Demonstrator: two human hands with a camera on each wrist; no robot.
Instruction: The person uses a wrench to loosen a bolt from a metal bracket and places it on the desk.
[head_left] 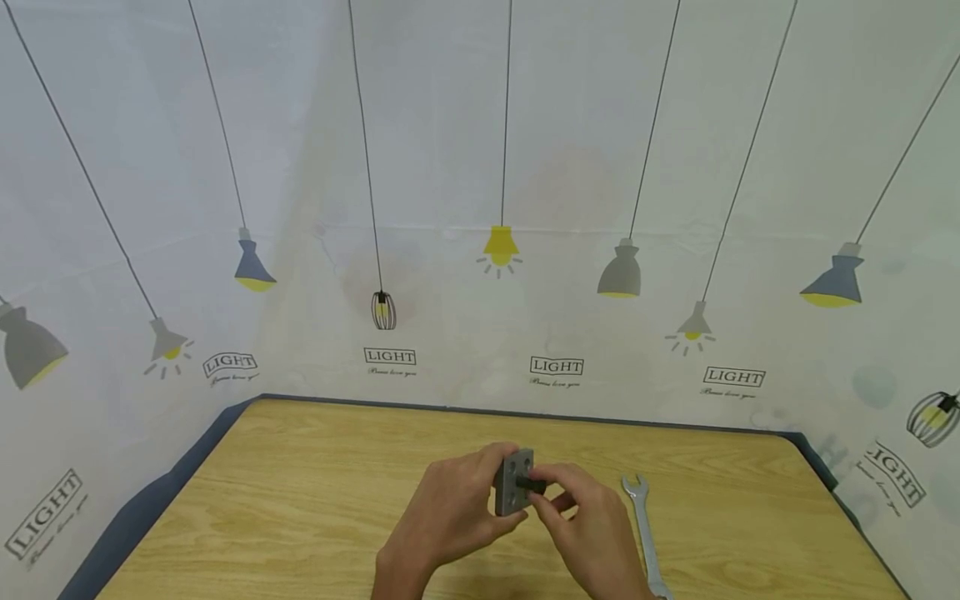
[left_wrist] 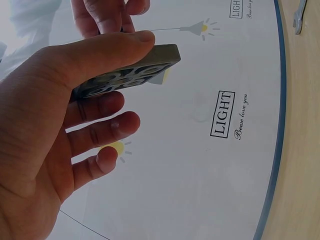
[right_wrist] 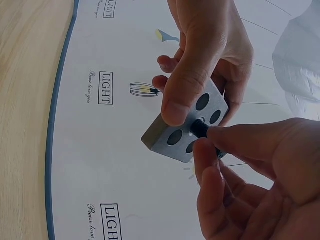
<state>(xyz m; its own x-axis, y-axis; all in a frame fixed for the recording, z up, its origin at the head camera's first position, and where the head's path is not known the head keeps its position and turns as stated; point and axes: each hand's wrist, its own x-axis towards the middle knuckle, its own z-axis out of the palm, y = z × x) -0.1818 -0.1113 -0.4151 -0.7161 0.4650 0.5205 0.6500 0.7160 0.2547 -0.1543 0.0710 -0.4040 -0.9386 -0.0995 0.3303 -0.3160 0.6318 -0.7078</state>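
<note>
A grey metal block [head_left: 501,495] with several round holes is held up above the table. My left hand [head_left: 454,507] grips it by its edges, the thumb along one side in the left wrist view. From the block's middle hole sticks out a black bolt [right_wrist: 200,128], its thread visible in the right wrist view. My right hand [head_left: 592,518] pinches the bolt's outer end between thumb and fingertips, and these fingers hide most of the head. To the right of that hand, an open-end wrench [head_left: 642,525] lies on the table.
The wooden table [head_left: 315,467] has a dark blue border [head_left: 360,404] along its far edge. Behind and at both sides hangs a white cloth [head_left: 450,167] printed with lamps and lettering.
</note>
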